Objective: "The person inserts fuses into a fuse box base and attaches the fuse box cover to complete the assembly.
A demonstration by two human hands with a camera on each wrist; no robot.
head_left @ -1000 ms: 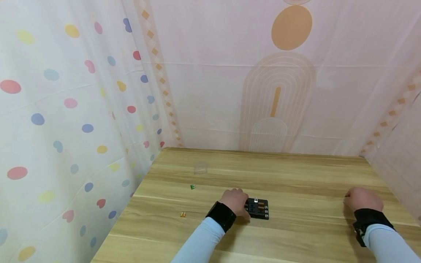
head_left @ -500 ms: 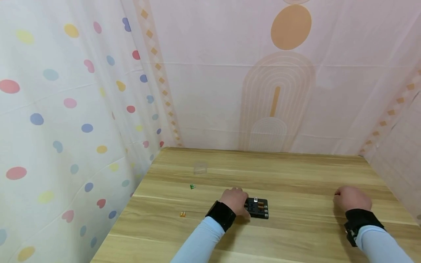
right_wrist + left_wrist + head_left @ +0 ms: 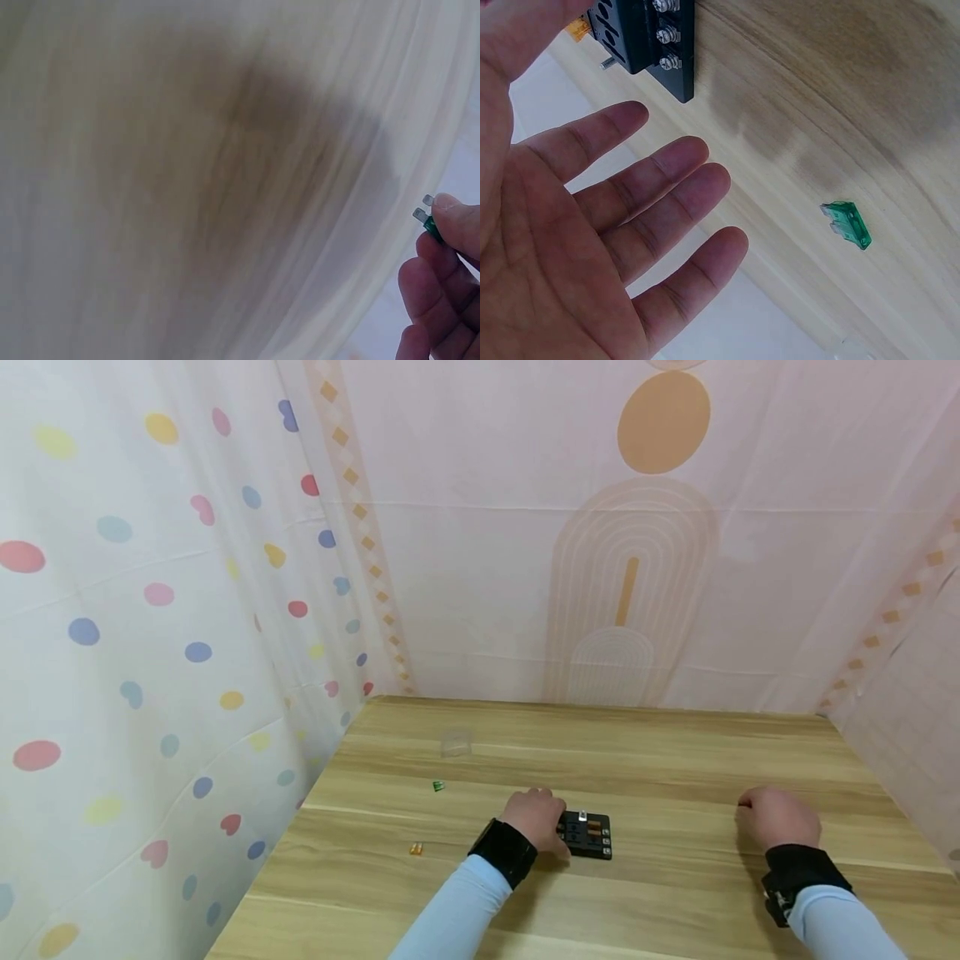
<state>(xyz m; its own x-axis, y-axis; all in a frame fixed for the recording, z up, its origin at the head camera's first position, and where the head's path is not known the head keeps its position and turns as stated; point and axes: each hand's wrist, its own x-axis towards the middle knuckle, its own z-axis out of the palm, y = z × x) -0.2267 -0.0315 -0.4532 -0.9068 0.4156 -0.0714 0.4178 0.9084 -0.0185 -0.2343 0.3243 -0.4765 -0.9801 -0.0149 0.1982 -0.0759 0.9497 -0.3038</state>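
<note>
A black fuse block [image 3: 588,846] with screw terminals sits flat on the table; orange fuses and a clear one stand in its slots. At its left edge is my left hand [image 3: 531,822]. In the left wrist view, that hand's thumb overlaps the block [image 3: 681,79], while the other fingers [image 3: 682,161] reach out loosely, apart from it. My right hand [image 3: 780,818], off to the right, pinches a green blade fuse [image 3: 430,225] between thumb and index finger, its metal prongs sticking out. Another green blade fuse [image 3: 847,223] lies on the table beyond the left fingers.
An orange blade fuse [image 3: 416,849] lies left of my left forearm. Farther back is a clear plastic cover [image 3: 456,743]. The wood-grain table [image 3: 675,760] ends at hanging curtains behind and on the left side.
My right hand has moved left across the table toward the fuse block, carrying the green blade fuse. The left hand and the block stay put.
</note>
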